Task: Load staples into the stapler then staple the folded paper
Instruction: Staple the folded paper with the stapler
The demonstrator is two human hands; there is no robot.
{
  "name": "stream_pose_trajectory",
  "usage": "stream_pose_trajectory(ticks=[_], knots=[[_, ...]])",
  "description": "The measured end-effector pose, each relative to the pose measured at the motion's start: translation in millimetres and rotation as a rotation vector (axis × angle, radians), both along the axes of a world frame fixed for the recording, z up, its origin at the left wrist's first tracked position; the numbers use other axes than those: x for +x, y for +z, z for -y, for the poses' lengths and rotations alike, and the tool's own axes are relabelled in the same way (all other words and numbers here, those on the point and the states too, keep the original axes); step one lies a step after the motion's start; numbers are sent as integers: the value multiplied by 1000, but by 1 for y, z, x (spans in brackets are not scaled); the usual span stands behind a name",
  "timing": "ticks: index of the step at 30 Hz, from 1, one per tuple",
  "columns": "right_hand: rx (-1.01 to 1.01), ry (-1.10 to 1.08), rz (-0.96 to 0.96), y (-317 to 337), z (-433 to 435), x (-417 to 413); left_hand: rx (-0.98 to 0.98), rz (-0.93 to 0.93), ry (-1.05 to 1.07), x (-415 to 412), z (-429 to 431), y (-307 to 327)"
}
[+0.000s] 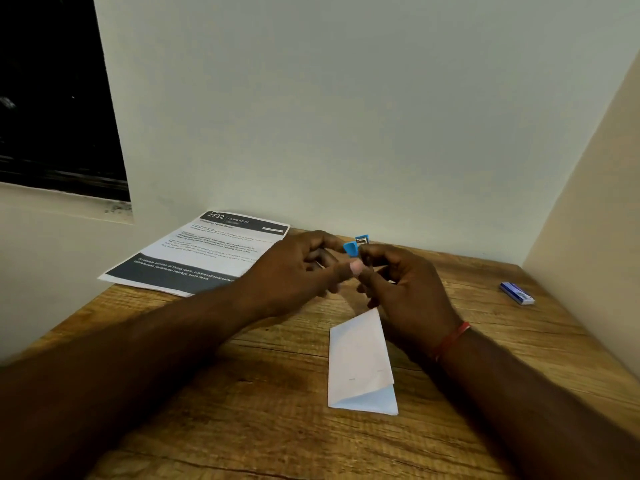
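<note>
While both hands' grip closes on the blue stapler (356,244) | staple box (517,293) shut, contents hidden.

Forearms: bare, no sleeves seen.
Left hand (294,268): bare, nothing worn.
Right hand (405,289): bare.
Right wrist: encircled by a thin red thread band (452,341).
</note>
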State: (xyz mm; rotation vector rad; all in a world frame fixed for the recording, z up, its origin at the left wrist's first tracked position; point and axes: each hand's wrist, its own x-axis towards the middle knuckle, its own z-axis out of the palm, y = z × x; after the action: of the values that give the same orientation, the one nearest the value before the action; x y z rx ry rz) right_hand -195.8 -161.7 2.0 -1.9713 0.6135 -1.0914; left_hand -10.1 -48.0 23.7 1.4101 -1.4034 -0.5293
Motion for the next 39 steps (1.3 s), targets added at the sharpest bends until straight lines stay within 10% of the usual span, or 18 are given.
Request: stream_pose_trajectory(ticks=[5, 8, 22, 30, 39], knots=[[154, -99, 69, -2, 19, -5, 449, 773, -200, -13, -22, 16], [227, -117, 78, 2, 26, -7, 479, 932, -254, -23, -29, 16], [782, 157, 334, 14, 14, -4, 160, 180, 43, 3, -13, 5], [571, 204, 186, 10, 8, -5, 21, -152, 137, 5, -5, -3], [401, 129, 55, 5, 0, -2, 3, 186, 32, 3, 2, -24]])
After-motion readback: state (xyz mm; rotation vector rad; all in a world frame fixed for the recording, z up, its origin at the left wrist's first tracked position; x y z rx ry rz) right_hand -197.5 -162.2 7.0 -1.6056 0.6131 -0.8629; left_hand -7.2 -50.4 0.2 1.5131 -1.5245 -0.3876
